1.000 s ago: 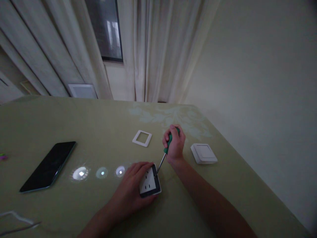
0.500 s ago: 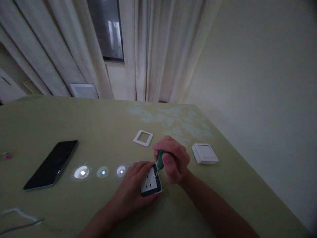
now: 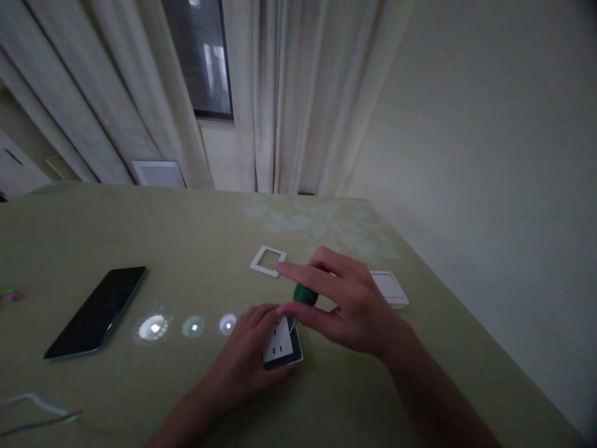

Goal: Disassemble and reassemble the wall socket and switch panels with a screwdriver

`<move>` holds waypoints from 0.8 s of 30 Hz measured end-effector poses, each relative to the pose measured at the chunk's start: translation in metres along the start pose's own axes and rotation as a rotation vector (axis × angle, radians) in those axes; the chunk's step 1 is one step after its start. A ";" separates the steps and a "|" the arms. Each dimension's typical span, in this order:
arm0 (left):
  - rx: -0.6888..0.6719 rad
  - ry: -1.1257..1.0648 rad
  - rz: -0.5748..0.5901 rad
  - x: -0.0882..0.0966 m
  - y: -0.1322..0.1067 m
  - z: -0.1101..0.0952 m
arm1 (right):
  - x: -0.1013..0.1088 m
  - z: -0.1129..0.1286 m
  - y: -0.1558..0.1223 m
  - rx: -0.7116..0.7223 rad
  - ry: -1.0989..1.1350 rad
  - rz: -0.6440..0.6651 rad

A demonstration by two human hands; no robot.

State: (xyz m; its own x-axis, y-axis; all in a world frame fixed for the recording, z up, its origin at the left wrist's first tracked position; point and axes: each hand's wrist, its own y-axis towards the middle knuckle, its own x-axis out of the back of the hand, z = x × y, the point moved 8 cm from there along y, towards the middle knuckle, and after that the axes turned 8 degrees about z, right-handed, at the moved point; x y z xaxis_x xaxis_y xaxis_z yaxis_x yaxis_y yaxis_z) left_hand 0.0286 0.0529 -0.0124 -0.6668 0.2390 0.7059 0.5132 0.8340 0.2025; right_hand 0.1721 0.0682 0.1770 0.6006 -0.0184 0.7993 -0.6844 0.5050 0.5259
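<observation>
A wall socket (image 3: 281, 343) with a white face and dark border lies on the table. My left hand (image 3: 249, 345) is closed around its left side, fingers over the far edge and thumb along the near edge. A screwdriver (image 3: 305, 294) with a green handle stands tilted over the socket, its metal shaft reaching down to the right part of the dark border. My right hand (image 3: 347, 302) is around the handle with index finger and thumb stretched along either side; the remaining fingers are partly hidden. The exact tip contact is too small to make out.
Beyond my hands lies a white square frame (image 3: 260, 269). A white switch box (image 3: 390, 288) sits to the right, partly behind my right hand. On the left are a black phone (image 3: 97, 314) and a cable (image 3: 41, 407). Curtains and a wall border the table (image 3: 186, 230).
My right hand has loosened from a tight fist on the screwdriver handle, and its index finger and thumb now reach out leftward. My left hand and the socket have barely moved.
</observation>
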 end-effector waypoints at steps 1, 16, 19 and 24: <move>0.002 0.005 0.000 0.001 0.000 0.000 | -0.003 0.001 0.000 0.006 0.050 0.042; 0.055 0.023 -0.023 0.009 0.001 0.002 | -0.013 0.005 0.002 0.033 -0.062 -0.004; 0.051 0.015 -0.017 0.008 0.000 0.004 | -0.016 0.004 0.003 0.012 -0.005 0.040; 0.043 0.004 -0.015 0.007 -0.001 0.006 | -0.019 0.002 0.004 -0.005 0.060 0.073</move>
State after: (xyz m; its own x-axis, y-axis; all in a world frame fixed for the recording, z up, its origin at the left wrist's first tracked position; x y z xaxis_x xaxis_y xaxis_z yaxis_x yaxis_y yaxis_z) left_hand 0.0200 0.0571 -0.0119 -0.6723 0.2241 0.7056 0.4790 0.8583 0.1839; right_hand 0.1570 0.0685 0.1640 0.5728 0.0704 0.8166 -0.7253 0.5077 0.4650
